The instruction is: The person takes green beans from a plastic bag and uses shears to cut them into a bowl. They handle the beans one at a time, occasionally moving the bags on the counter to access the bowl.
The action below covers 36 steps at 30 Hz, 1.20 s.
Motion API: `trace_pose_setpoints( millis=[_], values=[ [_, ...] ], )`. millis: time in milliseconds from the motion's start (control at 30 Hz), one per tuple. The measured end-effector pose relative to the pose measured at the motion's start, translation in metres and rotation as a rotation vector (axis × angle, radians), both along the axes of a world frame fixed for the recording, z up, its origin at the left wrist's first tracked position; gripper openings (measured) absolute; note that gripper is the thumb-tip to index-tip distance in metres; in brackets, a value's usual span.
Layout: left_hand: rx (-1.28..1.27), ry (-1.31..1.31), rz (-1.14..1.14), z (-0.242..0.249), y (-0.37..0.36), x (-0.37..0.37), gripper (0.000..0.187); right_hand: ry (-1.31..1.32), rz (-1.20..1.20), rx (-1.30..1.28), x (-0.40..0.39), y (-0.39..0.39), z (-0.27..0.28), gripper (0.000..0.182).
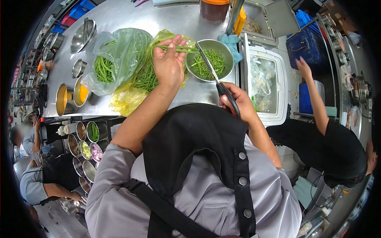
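My left hand [170, 59] holds a few green beans [182, 49] between thumb and fingers, their ends pointing right toward the metal bowl [229, 70]. In my right hand [240, 101] is a pair of scissors [227, 95] with black handles; the blades reach up to the bean tips at the bowl's left side. Short cut pieces of green bean [208, 63] lie in the bowl. Under and beside my left wrist, a yellow plastic bag [123, 99] holds long whole beans. Left of it stands a clear plastic bag [133, 43] with more beans.
Metal cups with yellow liquid [82, 92] stand at the table's left edge. A brown container with an orange lid [214, 10] is at the back. To the right is an open white cooler [282, 85] with plastic bags; a co-worker in black [325, 146] bends beyond it.
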State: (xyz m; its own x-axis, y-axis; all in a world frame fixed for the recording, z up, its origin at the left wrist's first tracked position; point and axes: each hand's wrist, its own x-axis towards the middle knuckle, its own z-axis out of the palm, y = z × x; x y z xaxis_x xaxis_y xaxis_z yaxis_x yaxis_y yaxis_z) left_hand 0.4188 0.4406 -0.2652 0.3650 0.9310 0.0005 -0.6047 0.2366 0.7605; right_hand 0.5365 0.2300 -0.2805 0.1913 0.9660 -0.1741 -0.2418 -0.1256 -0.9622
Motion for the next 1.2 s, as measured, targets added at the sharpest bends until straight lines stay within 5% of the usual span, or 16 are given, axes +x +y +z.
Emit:
trace_pose_setpoints(
  millis=[167, 267, 333, 400, 467, 533, 700, 1033, 1200],
  values=[
    [-0.044, 0.011, -0.031, 0.004, 0.006, -0.003, 0.010, 0.049, -0.145, -0.069, 0.000, -0.004, 0.000, 0.042],
    [-0.078, 0.334, -0.162, 0.002, 0.017, 0.001, 0.013, 0.063, -0.140, -0.093, 0.007, -0.016, -0.003, 0.042],
    [0.698, 1.096, -0.418, 0.003, 0.017, 0.011, 0.018, 0.072, -0.140, -0.070, 0.009, -0.024, -0.014, 0.044],
    [0.933, 1.244, -0.605, -0.005, 0.018, 0.022, 0.018, 0.059, -0.155, -0.078, 0.009, -0.031, -0.020, 0.045],
    [1.667, 1.517, -0.752, -0.023, 0.013, 0.033, 0.018, 0.082, -0.168, -0.080, 0.011, -0.038, -0.020, 0.046],
    [1.692, 1.632, -0.879, -0.027, 0.010, 0.045, 0.022, 0.107, -0.184, -0.081, 0.015, -0.046, -0.020, 0.046],
    [1.305, 1.511, -0.531, -0.007, 0.022, 0.040, 0.020, 0.110, -0.175, -0.044, 0.031, -0.064, -0.020, 0.047],
    [1.423, 2.015, -0.781, -0.028, 0.016, 0.059, 0.024, 0.097, -0.017, -0.052, 0.068, -0.068, -0.016, 0.046],
    [1.182, 1.790, -0.579, -0.011, 0.024, 0.066, 0.022, 0.114, 0.000, -0.059, 0.081, -0.069, -0.016, 0.045]
  ],
)
